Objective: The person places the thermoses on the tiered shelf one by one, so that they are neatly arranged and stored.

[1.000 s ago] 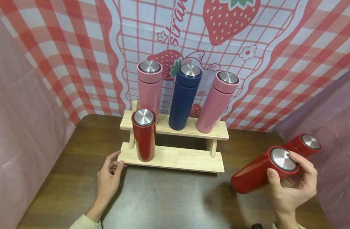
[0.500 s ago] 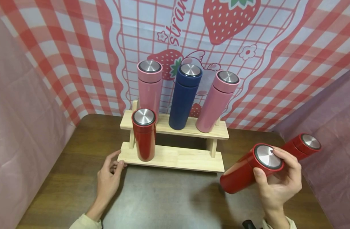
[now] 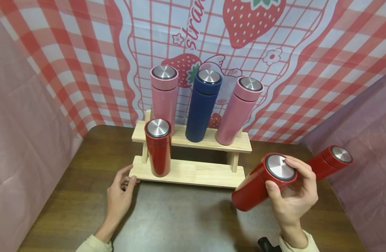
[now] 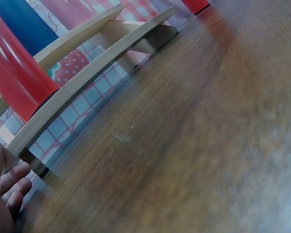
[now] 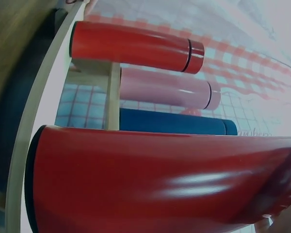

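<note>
In the head view my right hand (image 3: pixel 295 196) grips a red thermos (image 3: pixel 251 190) around its upper part, fingers and thumb near the steel lid. The thermos leans, its base close to the right end of a two-tier wooden stand (image 3: pixel 208 175). At the stand's left end, my left hand (image 3: pixel 120 192) holds the lower shelf's corner between thumb and fingers. Another red thermos (image 3: pixel 159 154) stands at the left of that shelf. On the upper shelf are a pink thermos (image 3: pixel 164 96), a blue thermos (image 3: pixel 201 112) and a second pink thermos (image 3: pixel 237 115).
A third red thermos (image 3: pixel 325 162) stands on the brown table (image 3: pixel 167 217) at the far right, partly behind my right hand. A checked strawberry cloth (image 3: pixel 281 91) hangs behind the stand, with pinkish curtains (image 3: pixel 32 122) at both sides. A black object (image 3: pixel 268 245) lies by my right sleeve.
My right hand has carried the red thermos leftward and slightly away from me, toward the stand's right end. The left hand stays at the shelf's left corner.
</note>
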The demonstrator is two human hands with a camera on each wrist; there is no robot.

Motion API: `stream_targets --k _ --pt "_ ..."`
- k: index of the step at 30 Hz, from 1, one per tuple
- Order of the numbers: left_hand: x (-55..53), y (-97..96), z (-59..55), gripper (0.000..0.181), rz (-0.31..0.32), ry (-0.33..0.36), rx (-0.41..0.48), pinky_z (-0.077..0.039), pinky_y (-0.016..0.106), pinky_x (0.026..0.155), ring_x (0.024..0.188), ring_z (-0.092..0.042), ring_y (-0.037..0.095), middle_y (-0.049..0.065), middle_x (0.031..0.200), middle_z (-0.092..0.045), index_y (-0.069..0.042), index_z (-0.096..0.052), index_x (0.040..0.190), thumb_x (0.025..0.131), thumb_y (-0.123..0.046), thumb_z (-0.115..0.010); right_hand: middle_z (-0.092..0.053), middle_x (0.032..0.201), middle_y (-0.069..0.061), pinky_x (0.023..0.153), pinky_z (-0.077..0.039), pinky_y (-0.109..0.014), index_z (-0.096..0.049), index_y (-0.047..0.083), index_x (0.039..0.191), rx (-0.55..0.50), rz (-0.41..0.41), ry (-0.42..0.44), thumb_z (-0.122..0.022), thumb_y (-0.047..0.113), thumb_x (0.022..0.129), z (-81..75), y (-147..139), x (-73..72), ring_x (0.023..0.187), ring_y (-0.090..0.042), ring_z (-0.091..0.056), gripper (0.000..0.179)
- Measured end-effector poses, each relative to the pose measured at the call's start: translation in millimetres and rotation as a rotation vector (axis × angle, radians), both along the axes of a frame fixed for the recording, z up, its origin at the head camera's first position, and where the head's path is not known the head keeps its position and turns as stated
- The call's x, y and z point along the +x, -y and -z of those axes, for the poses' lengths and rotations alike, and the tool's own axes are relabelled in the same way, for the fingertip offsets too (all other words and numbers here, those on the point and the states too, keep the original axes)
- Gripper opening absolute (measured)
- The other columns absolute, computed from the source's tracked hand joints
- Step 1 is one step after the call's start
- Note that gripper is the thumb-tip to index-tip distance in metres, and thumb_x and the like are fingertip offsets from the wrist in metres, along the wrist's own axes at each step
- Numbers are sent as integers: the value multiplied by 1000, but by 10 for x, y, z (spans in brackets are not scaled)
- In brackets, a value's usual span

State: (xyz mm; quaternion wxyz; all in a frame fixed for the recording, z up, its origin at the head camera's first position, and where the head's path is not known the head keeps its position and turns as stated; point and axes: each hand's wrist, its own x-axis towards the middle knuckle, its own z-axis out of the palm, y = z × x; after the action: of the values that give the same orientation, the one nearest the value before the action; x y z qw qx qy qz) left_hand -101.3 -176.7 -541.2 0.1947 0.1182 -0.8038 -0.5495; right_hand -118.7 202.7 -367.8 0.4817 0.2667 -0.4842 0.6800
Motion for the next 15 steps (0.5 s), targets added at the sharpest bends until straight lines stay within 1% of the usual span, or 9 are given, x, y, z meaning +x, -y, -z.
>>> stream_targets --k 8,15 --pt "-1 1 -1 38 2 -1 -3 -48 16 66 70 -63 8 11 92 -81 -10 -68 146 109 -7 -70 -72 113 -29 97 -60 -30 -62 -28 110 18 -43 -4 -100 -2 71 9 117 -35 108 -32 -72 60" --pt "4 -4 -9 38 1 -5 -11 -47 16 67 70 -62 7 11 92 -81 -9 -68 146 109 -7 -70 -72 116 -27 97 -59 -29 -62 -27 113 47 -52 26 -99 0 73 43 168 -107 111 -31 -69 61"
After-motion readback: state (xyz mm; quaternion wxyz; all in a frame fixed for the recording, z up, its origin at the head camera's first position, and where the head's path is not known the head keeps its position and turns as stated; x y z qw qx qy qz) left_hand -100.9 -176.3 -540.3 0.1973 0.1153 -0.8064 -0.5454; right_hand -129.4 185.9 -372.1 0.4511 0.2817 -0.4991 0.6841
